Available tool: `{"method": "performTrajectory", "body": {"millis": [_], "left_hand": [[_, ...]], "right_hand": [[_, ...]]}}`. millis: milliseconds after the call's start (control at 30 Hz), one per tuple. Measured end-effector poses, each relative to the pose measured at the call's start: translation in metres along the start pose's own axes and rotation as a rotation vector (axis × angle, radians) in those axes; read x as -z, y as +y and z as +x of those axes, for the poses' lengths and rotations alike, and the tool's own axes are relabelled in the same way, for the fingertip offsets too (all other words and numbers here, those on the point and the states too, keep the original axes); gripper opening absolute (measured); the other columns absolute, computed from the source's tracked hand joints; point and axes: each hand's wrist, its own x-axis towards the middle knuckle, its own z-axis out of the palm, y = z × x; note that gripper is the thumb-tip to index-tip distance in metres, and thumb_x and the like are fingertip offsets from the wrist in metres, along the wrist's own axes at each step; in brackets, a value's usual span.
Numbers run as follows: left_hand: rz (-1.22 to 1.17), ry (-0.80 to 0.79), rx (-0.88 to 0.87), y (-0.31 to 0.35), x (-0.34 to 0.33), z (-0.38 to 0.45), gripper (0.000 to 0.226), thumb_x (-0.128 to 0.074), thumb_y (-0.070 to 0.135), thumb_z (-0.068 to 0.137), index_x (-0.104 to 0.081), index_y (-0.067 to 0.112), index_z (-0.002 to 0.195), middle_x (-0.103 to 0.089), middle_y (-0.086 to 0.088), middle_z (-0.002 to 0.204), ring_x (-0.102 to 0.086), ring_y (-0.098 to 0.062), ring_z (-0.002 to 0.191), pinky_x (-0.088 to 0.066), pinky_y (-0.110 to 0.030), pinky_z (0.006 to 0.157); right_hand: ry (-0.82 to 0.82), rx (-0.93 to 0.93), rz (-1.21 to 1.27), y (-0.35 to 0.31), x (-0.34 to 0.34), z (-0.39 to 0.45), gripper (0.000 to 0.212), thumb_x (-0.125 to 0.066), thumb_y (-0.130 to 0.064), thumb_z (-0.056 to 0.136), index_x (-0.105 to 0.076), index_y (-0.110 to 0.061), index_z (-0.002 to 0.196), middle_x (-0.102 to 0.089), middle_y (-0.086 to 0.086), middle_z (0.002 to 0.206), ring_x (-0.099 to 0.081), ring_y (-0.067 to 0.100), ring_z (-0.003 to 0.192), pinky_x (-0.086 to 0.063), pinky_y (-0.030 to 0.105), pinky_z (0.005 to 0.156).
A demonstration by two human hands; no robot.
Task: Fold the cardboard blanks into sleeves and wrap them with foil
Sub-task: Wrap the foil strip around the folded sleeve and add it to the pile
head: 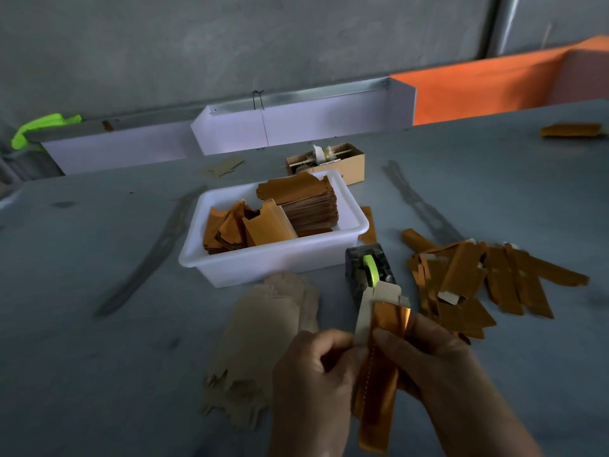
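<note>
Both hands hold one cardboard sleeve upright near the bottom centre, with a gold foil strip laid along it. My left hand pinches the sleeve's left edge. My right hand grips its right side, thumb pressing on the foil. The foil's lower end hangs free below the hands. A stack of plain cardboard blanks lies on the table just left of the hands. Finished foil-wrapped sleeves lie in a loose pile to the right.
A white plastic tub holding gold foil pieces stands behind the blanks. A black tape dispenser with a green roll sits right behind the held sleeve. A small cardboard box and a white tray are further back.
</note>
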Motion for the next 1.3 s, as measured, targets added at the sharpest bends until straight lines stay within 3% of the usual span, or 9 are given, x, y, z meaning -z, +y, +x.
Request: {"method": "performTrajectory", "body": {"millis": [133, 300, 467, 533, 600, 733, 900, 1133, 1300], "left_hand": [[0.449, 0.089, -0.282, 0.008, -0.010, -0.008, 0.019, -0.072, 0.026, 0.079, -0.074, 0.035, 0.097, -0.056, 0.006, 0.080, -0.060, -0.005, 0.072, -0.046, -0.012, 0.062], [0.959, 0.164, -0.489, 0.012, -0.022, -0.013, 0.033, -0.071, 0.010, 0.057, -0.077, 0.004, 0.089, -0.059, -0.009, 0.062, -0.060, -0.025, 0.051, -0.046, -0.026, 0.043], [1.035, -0.042, -0.409, 0.017, -0.028, -0.021, 0.027, -0.066, 0.023, 0.056, -0.079, 0.011, 0.076, -0.057, -0.001, 0.055, -0.054, -0.017, 0.052, -0.038, -0.021, 0.037], [0.996, 0.031, -0.464, 0.013, -0.030, -0.023, 0.028, -0.056, 0.020, 0.059, -0.079, 0.016, 0.074, -0.055, 0.001, 0.054, -0.053, -0.016, 0.053, -0.036, -0.022, 0.037], [0.852, 0.078, -0.480, 0.005, -0.028, -0.022, 0.032, -0.078, 0.017, 0.049, -0.079, 0.021, 0.080, -0.056, 0.001, 0.060, -0.056, -0.014, 0.059, -0.040, -0.021, 0.039], [0.204, 0.015, -0.066, 0.004, -0.020, -0.016, 0.021, -0.079, 0.016, 0.072, -0.066, 0.030, 0.081, -0.062, 0.008, 0.084, -0.063, -0.010, 0.082, -0.052, -0.027, 0.072], [-0.200, -0.253, 0.325, -0.001, -0.009, -0.001, 0.017, -0.073, 0.022, 0.081, -0.071, 0.033, 0.067, -0.063, 0.004, 0.052, -0.055, -0.007, 0.042, -0.044, -0.022, 0.044], [-0.410, -0.066, 0.423, -0.006, -0.003, 0.014, 0.020, -0.073, 0.010, 0.078, -0.063, 0.011, 0.061, -0.048, 0.002, 0.042, -0.040, -0.006, 0.033, -0.030, -0.019, 0.034], [-0.415, -0.102, 0.476, -0.007, 0.000, 0.016, 0.019, -0.060, 0.011, 0.091, -0.059, 0.008, 0.072, -0.046, 0.004, 0.041, -0.038, -0.004, 0.031, -0.031, -0.016, 0.032]], "right_hand": [[0.032, -0.008, 0.042, 0.002, -0.005, 0.001, 0.012, -0.064, -0.009, 0.081, -0.069, -0.019, 0.085, -0.072, 0.004, 0.071, -0.069, 0.015, 0.066, -0.053, 0.025, 0.057], [0.009, 0.017, 0.065, 0.000, -0.010, -0.004, 0.007, -0.065, -0.011, 0.080, -0.071, -0.015, 0.078, -0.071, 0.005, 0.067, -0.068, 0.011, 0.060, -0.049, 0.016, 0.047], [-0.019, -0.052, 0.115, -0.002, -0.008, -0.006, 0.020, -0.059, -0.026, 0.085, -0.071, -0.010, 0.080, -0.072, 0.005, 0.069, -0.069, 0.012, 0.064, -0.050, 0.016, 0.047], [-0.001, -0.048, 0.075, 0.001, -0.007, -0.005, 0.017, -0.062, -0.027, 0.083, -0.070, -0.012, 0.083, -0.072, 0.006, 0.072, -0.070, 0.016, 0.070, -0.052, 0.021, 0.054], [0.026, -0.068, 0.082, 0.002, -0.005, -0.003, 0.013, -0.062, -0.020, 0.084, -0.068, -0.010, 0.090, -0.070, 0.008, 0.073, -0.069, 0.020, 0.073, -0.055, 0.031, 0.063], [0.012, -0.092, 0.209, -0.004, 0.000, 0.000, 0.011, -0.060, -0.014, 0.084, -0.067, -0.006, 0.081, -0.063, 0.010, 0.065, -0.061, 0.021, 0.064, -0.053, 0.037, 0.071], [-0.007, -0.029, 0.121, -0.005, 0.007, 0.000, 0.017, -0.061, -0.020, 0.082, -0.069, -0.006, 0.077, -0.064, 0.008, 0.065, -0.064, 0.018, 0.062, -0.051, 0.029, 0.064], [0.306, 0.187, -0.237, -0.007, 0.042, 0.020, 0.017, -0.062, -0.019, 0.084, -0.069, -0.020, 0.068, -0.061, -0.003, 0.059, -0.053, 0.010, 0.057, -0.040, 0.021, 0.049], [0.125, 0.059, -0.307, 0.002, 0.042, 0.037, 0.012, -0.061, -0.019, 0.087, -0.070, -0.020, 0.078, -0.065, 0.006, 0.070, -0.056, 0.021, 0.067, -0.042, 0.026, 0.060]]}}
